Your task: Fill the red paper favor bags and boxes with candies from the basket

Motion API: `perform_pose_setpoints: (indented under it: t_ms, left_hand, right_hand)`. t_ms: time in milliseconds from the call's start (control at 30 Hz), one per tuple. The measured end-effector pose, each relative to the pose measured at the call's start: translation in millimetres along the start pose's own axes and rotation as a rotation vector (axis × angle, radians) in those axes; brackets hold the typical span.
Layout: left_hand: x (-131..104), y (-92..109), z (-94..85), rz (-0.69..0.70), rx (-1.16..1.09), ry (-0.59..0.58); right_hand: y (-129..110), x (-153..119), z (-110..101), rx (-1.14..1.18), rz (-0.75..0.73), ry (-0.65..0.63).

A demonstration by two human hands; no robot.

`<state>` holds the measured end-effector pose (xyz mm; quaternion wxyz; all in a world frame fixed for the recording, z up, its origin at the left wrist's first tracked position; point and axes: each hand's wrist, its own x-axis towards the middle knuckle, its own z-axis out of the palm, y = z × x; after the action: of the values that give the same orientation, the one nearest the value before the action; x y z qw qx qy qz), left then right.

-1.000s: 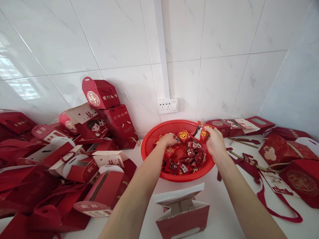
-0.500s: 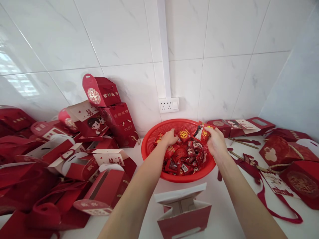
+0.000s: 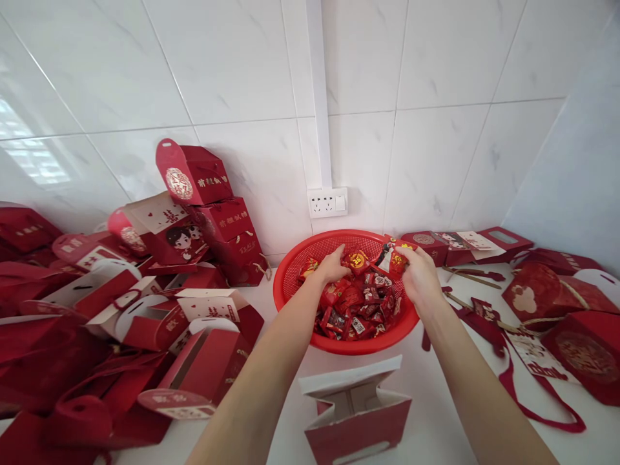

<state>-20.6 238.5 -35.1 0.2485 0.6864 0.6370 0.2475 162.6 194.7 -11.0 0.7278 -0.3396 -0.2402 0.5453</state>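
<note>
A red plastic basket [image 3: 290, 310] holds many small red-wrapped candies [image 3: 361, 300]. My left hand [image 3: 333, 266] reaches into its left half, fingers spread, touching the wrappers beside a packet with a gold round mark [image 3: 357, 259]. Over the basket's right rim, my right hand [image 3: 420, 271] is closed on red candy packets [image 3: 393, 259] with yellow and white print; how many is partly hidden by the fingers. In front of the basket, between my forearms, an open red paper gift box [image 3: 358, 426] stands upright with its top gaping.
Many red gift boxes [image 3: 194, 361] crowd the left side, with a stack of boxes [image 3: 235, 242] against the tiled wall. More boxes [image 3: 586, 352], ribbons [image 3: 542, 394] and cords lie to the right. A wall socket [image 3: 327, 203] sits behind the basket.
My left hand's fingers have spread apart, and it has shifted slightly to the right among the candies. My right hand stays at the rim with its packets. The view has tilted a little.
</note>
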Motion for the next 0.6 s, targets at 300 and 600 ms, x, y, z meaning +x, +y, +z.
perform_pose_setpoints:
  t_ms: [300,600]
  left_hand:
    - [4.1,3.3,0.8,0.019,-0.062,0.029]
    - [2.7,4.9,0.4,0.067,-0.144,0.060]
  right_hand:
    - [0.6,0.0,-0.1,-0.013,-0.005,-0.011]
    - [-1.0,-1.9,-0.1,-0.020,-0.007,-0.011]
